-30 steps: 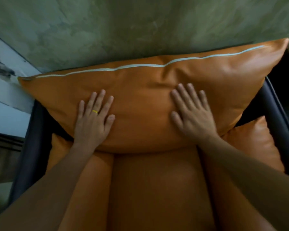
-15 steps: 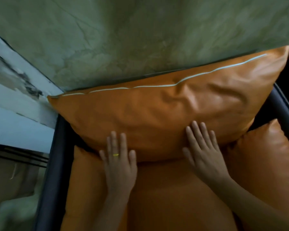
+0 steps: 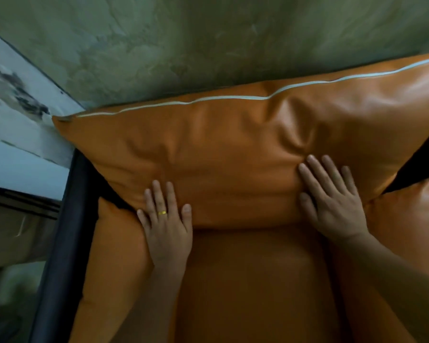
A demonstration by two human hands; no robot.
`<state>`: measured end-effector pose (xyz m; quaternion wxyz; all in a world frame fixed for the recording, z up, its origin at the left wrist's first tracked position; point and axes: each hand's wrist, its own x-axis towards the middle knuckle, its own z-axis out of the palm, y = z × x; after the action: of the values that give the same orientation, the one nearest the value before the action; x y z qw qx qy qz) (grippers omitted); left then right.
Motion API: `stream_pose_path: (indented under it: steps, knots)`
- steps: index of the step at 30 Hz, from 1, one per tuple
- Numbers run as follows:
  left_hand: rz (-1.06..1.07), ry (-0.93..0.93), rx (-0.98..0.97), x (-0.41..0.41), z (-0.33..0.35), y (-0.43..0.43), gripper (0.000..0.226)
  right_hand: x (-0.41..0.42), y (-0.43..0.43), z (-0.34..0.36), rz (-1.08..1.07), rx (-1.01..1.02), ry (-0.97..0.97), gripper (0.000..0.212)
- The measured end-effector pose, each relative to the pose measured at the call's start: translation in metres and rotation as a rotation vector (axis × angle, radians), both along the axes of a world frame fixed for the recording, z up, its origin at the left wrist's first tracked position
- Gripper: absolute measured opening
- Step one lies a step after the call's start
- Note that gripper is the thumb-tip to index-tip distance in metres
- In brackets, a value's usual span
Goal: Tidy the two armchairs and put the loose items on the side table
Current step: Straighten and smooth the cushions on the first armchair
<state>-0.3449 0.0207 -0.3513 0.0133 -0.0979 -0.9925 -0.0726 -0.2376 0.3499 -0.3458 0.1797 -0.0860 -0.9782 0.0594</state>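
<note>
While spread fingers press it, the creased orange back cushion shows pale piping along its top.

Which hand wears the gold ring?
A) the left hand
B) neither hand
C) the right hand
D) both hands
A: the gold ring sits on a finger of the left hand, which lies flat on the back cushion; the right hand shows no ring.

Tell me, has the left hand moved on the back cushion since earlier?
Yes. The left hand slid down the back cushion; its palm now lies past the lower edge.
</note>
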Motion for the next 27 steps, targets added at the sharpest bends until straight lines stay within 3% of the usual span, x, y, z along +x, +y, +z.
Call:
stream_pose_path:
  steps: [4, 6, 9, 13, 16, 21, 24, 27]
  knots:
    - [0.181, -0.082, 0.139, 0.040, 0.016, 0.009, 0.064, 0.041, -0.029, 0.006, -0.318, -0.284, -0.100, 0.066]
    - [0.176, -0.048, 0.219, 0.056, 0.018, 0.020, 0.067, 0.050, -0.054, 0.008, -0.179, -0.298, -0.074, 0.062]
    - [-0.064, -0.010, 0.223, 0.058, 0.013, 0.045, 0.066, 0.035, -0.071, 0.003, 0.180, -0.172, -0.066, 0.054]
    - [-0.105, -0.047, 0.117, 0.029, -0.004, 0.051, 0.065, 0.002, -0.037, -0.013, 0.208, -0.072, -0.176, 0.058]
    - [-0.065, -0.107, 0.056, 0.039, -0.003, 0.035, 0.064, 0.022, -0.028, -0.008, 0.073, -0.150, -0.222, 0.061]
    - [0.006, -0.330, 0.011, 0.110, 0.024, -0.032, 0.068, 0.076, -0.088, 0.013, -0.209, -0.499, -0.444, 0.071]
    - [0.040, -0.313, -0.013, 0.149, 0.048, -0.085, 0.066, 0.088, -0.140, 0.029, -0.039, -0.533, -0.568, 0.065]
    - [0.215, -0.314, 0.035, 0.172, 0.064, -0.136, 0.062, 0.070, -0.204, 0.044, 0.224, -0.518, -0.587, 0.060]
